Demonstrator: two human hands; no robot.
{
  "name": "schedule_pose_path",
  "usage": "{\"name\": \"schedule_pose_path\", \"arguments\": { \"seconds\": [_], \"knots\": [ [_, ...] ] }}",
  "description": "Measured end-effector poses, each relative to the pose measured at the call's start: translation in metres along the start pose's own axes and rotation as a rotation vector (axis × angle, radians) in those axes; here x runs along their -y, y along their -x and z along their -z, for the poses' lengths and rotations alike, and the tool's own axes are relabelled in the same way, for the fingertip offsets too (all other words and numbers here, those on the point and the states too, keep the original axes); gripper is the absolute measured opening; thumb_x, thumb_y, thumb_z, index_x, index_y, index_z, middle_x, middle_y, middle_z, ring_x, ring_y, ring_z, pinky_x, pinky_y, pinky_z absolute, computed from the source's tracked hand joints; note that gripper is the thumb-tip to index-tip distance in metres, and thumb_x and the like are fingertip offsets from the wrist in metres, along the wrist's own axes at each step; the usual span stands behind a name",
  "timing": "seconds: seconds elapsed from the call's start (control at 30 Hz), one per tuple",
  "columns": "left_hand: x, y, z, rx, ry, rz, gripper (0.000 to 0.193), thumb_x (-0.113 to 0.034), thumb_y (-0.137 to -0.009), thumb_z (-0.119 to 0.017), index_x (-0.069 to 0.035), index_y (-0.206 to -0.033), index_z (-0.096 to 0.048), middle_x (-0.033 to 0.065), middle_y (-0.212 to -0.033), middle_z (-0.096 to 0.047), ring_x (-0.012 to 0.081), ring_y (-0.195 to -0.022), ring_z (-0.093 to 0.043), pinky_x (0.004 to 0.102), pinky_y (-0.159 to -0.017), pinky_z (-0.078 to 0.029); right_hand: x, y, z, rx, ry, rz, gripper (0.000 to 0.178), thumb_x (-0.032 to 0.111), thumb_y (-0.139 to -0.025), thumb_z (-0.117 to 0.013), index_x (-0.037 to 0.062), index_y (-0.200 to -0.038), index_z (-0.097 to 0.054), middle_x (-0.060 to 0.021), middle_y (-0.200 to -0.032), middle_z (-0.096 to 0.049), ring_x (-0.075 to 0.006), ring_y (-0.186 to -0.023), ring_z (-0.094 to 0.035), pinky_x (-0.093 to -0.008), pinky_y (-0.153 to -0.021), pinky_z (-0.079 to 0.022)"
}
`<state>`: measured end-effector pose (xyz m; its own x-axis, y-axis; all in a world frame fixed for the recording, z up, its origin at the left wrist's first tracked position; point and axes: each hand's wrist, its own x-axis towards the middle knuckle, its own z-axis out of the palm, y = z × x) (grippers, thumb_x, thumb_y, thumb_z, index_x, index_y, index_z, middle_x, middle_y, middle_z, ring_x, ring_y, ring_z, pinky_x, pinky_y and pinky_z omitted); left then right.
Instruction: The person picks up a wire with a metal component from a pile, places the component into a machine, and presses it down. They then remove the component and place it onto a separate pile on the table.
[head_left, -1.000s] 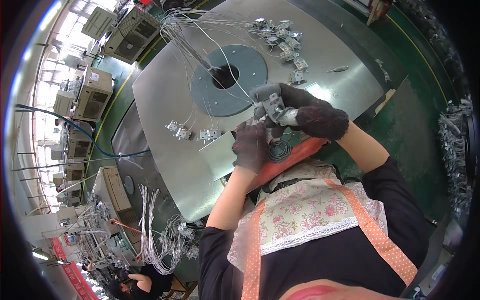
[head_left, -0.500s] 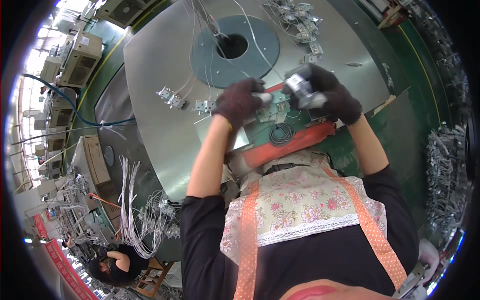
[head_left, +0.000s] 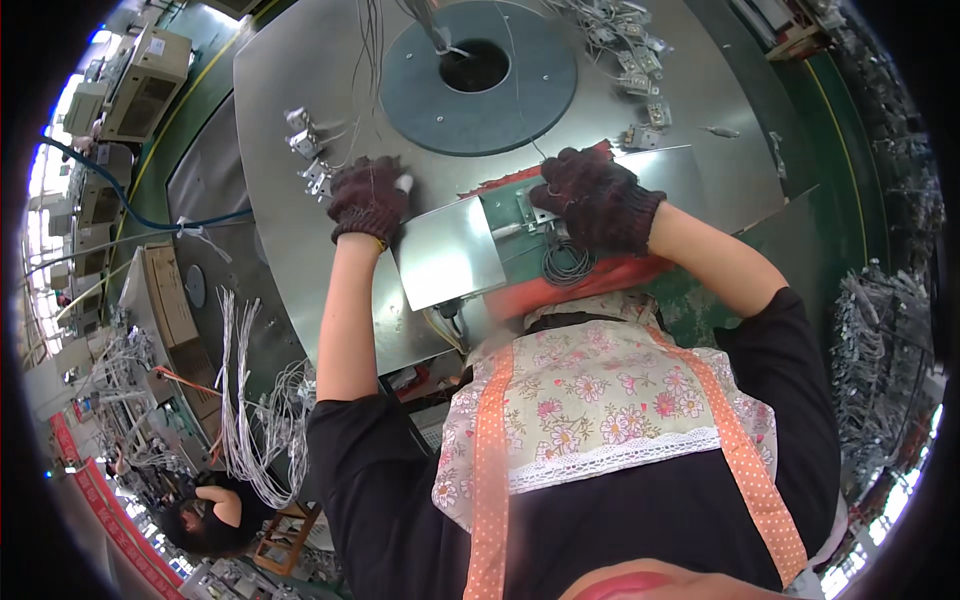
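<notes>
My left hand (head_left: 370, 205), in a dark maroon knit glove with a white thumb tip, has its fingers curled beside a small metal-and-white wired part (head_left: 316, 178) on the left of the table. What lies under those fingers is hidden. My right hand (head_left: 600, 200), gloved alike, bends closed over the right side of a small metal fixture (head_left: 535, 208). Its fingertips hide what they grip. A thin wire rises just above them. Right below the fixture lies a coil of dark cable (head_left: 567, 262). Shiny metal plates (head_left: 447, 255) flank the fixture's green base (head_left: 515, 262).
A grey disc (head_left: 410, 100) with a round hole sits at the table's far side, wires hanging over it. Several wired parts (head_left: 640, 75) line the far right. Red cloth (head_left: 545, 296) edges the front. Wire bundles (head_left: 250, 400) hang at left; a person (head_left: 215, 510) sits beyond.
My left hand has moved left from the fixture to the wired parts. My right hand has lowered onto the fixture; the dark piece with a white label it held is out of sight.
</notes>
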<state>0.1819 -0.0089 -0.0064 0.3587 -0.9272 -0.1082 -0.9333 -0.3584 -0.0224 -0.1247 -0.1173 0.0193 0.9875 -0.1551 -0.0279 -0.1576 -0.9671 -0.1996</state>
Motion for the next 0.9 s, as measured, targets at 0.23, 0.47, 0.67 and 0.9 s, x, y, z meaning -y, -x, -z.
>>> {"name": "schedule_pose_path", "arguments": {
  "seconds": [0.23, 0.47, 0.67, 0.9],
  "knots": [
    [-0.047, 0.03, 0.003, -0.588, 0.25, -0.163, 0.03, -0.028, -0.091, -0.069, -0.006, -0.112, -0.07, 0.0178, -0.098, -0.07, 0.0372, -0.096, -0.065, 0.0486, -0.091, -0.05, 0.01, 0.006, -0.023, -0.107, -0.03, -0.17, 0.027, 0.011, -0.082, -0.061, 0.0072, -0.108, -0.067, -0.0189, -0.099, -0.061, -0.0342, -0.095, -0.06, -0.046, -0.083, -0.048],
    [-0.109, 0.059, 0.001, -0.431, 0.307, -0.571, 0.026, -0.024, -0.087, -0.065, -0.008, -0.108, -0.068, 0.0144, -0.091, -0.069, 0.0321, -0.095, -0.066, 0.047, -0.094, -0.049, 0.031, 0.016, -0.029, -0.327, -0.209, -0.195, 0.074, 0.011, -0.08, -0.065, -0.0029, -0.148, -0.041, -0.0236, -0.104, -0.06, -0.0396, -0.1, -0.058, -0.049, -0.085, -0.049],
    [-0.164, 0.064, -0.001, -0.193, 0.046, -0.566, 0.031, -0.024, -0.085, -0.061, -0.008, -0.11, -0.07, 0.0172, -0.104, -0.072, 0.0327, -0.104, -0.067, 0.0472, -0.104, -0.044, 0.018, 0.024, -0.038, -0.342, -0.325, -0.08, 0.092, 0.023, -0.07, -0.079, -0.0064, -0.147, -0.038, -0.0267, -0.116, -0.061, -0.0445, -0.108, -0.058, -0.0512, -0.093, -0.048],
    [-0.156, 0.069, -0.006, -0.211, 0.211, -0.48, 0.057, -0.043, -0.09, -0.062, -0.002, -0.129, -0.06, 0.0191, -0.124, -0.067, 0.0345, -0.119, -0.063, 0.047, -0.11, -0.041, -0.059, 0.041, 0.011, -0.424, -0.546, 0.123, 0.05, 0.005, -0.082, -0.065, 0.0084, -0.132, -0.061, -0.0179, -0.115, -0.062, -0.0386, -0.103, -0.063, -0.0447, -0.091, -0.052]
  ]
}}
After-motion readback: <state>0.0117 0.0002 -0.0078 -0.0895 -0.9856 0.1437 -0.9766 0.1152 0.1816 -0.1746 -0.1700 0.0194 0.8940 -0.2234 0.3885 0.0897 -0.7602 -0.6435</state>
